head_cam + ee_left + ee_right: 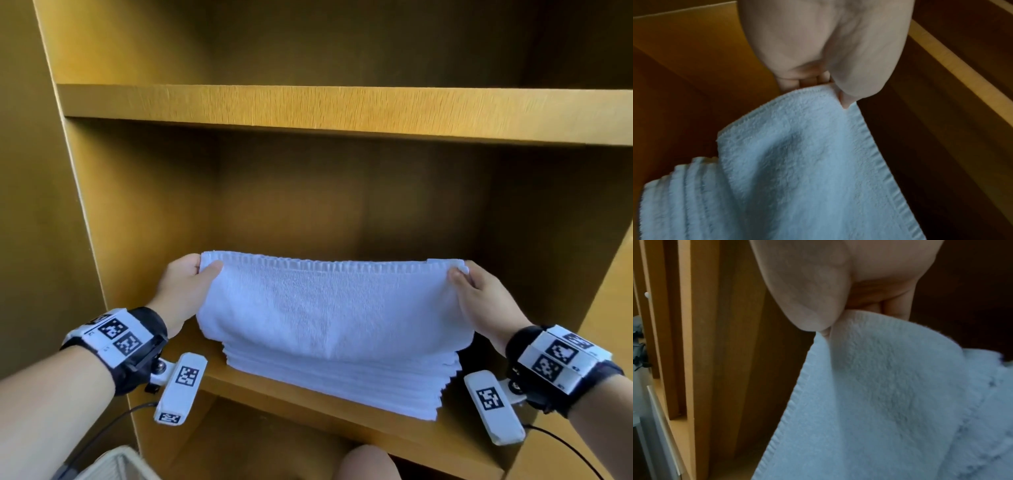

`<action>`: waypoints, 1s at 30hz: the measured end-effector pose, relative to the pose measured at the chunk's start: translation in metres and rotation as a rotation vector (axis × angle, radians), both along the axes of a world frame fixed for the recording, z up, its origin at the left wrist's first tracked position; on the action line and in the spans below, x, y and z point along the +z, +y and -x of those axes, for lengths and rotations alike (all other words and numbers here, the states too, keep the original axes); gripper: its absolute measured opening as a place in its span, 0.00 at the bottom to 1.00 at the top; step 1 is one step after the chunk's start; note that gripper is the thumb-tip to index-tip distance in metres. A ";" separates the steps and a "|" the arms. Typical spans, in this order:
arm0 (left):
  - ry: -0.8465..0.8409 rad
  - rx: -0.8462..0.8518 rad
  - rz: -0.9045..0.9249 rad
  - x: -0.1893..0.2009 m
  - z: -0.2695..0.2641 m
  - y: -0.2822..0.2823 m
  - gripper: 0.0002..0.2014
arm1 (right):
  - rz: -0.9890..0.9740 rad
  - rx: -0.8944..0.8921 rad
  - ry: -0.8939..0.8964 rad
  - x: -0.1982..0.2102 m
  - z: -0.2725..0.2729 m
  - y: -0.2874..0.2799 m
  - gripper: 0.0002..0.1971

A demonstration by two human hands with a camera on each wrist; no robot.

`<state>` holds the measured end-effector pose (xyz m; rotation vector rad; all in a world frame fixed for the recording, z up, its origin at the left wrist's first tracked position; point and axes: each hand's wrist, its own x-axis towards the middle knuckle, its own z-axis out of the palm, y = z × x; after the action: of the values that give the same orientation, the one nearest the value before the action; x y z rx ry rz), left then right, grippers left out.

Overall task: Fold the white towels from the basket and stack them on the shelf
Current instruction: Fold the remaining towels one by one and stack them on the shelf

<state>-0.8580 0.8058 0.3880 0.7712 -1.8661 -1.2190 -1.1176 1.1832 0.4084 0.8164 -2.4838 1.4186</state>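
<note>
A tall wooden cabinet [239, 192] in yellow-brown colour fills the view; its back panel [342, 205] is dark, the boards' front edges brighter.

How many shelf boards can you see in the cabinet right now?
2: the upper board runs across above the hands; the lower board carries the towel stack. Any boards further down are out of view.

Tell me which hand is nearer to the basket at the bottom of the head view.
Left. The left hand pinches the towel corner above the basket; the right hand pinches the opposite corner, farther away.
</note>
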 end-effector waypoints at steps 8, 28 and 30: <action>-0.251 0.000 -0.071 -0.035 0.029 -0.020 0.18 | -0.201 -0.022 -0.252 -0.026 0.031 -0.017 0.20; -0.307 0.052 -0.141 -0.032 0.100 -0.080 0.33 | -0.333 -0.092 -0.476 -0.010 0.095 -0.078 0.23; -0.311 0.035 -0.160 -0.034 0.102 -0.081 0.32 | -0.342 -0.090 -0.487 -0.013 0.099 -0.079 0.22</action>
<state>-0.9595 0.7249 0.3536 1.1311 -2.0068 -1.2952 -1.2166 1.1043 0.3949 0.4317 -3.1454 1.3032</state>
